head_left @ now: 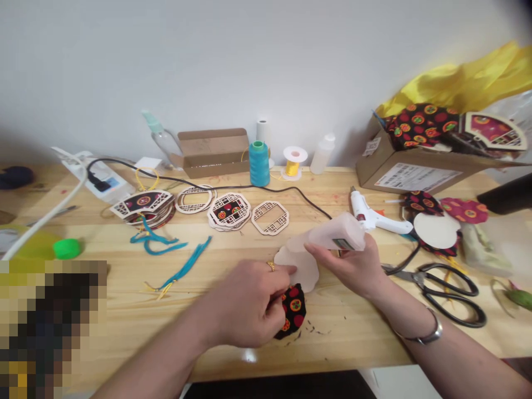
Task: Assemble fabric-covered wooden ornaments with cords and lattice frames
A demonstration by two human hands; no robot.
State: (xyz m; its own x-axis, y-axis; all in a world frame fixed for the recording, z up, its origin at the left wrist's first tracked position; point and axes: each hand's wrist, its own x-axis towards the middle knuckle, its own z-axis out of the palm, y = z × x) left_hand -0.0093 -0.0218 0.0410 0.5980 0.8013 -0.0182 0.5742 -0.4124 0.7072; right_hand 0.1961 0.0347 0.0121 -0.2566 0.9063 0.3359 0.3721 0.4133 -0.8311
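Observation:
My right hand (353, 266) is wrapped round a translucent white bottle (338, 233), tilted with its narrow end to the left over a pale scalloped disc (305, 269). The index finger of my left hand (253, 302) rests on that disc. The other fingers of this hand are curled round the edge of a black patterned fabric piece (296, 310) with red and orange flowers, just below the disc. The bottle's tip cannot be made out against the disc.
A white glue gun (380, 219) and black-handled scissors (451, 293) lie at the right. Lattice wooden frames (228, 210), teal tassels (191, 266) and a teal thread spool (259, 164) are further back. A filled cardboard box (407, 169) stands back right.

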